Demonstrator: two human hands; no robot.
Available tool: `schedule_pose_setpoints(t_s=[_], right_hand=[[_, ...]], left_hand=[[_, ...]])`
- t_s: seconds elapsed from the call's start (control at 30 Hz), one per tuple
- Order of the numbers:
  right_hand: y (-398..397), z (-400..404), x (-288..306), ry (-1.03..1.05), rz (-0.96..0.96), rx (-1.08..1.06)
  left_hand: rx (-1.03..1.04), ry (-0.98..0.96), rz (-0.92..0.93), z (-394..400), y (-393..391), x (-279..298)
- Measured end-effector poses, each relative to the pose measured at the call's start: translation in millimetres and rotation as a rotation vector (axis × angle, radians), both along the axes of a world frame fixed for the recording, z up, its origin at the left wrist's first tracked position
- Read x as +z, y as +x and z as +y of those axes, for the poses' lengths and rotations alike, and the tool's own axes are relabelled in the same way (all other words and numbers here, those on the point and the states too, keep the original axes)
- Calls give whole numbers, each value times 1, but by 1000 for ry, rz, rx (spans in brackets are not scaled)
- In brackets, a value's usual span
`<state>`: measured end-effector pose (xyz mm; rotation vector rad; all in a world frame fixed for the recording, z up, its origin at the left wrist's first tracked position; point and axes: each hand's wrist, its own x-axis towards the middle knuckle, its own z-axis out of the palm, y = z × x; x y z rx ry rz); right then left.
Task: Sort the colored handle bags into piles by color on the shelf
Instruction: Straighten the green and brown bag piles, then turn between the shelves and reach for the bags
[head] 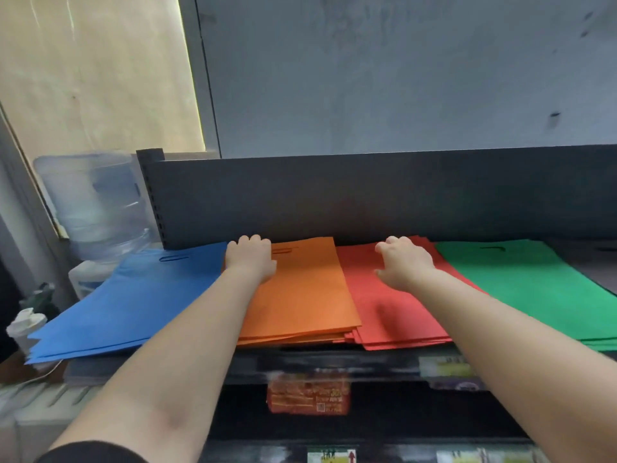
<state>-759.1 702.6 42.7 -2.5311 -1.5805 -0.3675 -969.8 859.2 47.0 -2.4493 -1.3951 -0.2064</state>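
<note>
four bag piles (302, 295) side by side on shelf (334, 357), water jug (96, 202) left

A dark shelf (384, 357) with a dark back panel carries four flat piles of handle bags in a row. Taking the orange pile (307, 295) as landmark: the blue pile (133, 302) lies just left of it, overhanging the shelf's left end; the red pile (384, 312) lies just right, touching it; the green pile (534, 289) lies beyond the red.
</note>
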Motion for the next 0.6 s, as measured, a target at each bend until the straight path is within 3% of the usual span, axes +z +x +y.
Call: schedule_pose_setpoints(t_s=[0.23, 0.6], right_hand=[[78, -90, 43, -36, -187, -146], [227, -325, 80, -79, -188, -501]], left_hand=[[-195, 29, 1, -66, 121, 39], [-600, 16, -127, -245, 325, 65]])
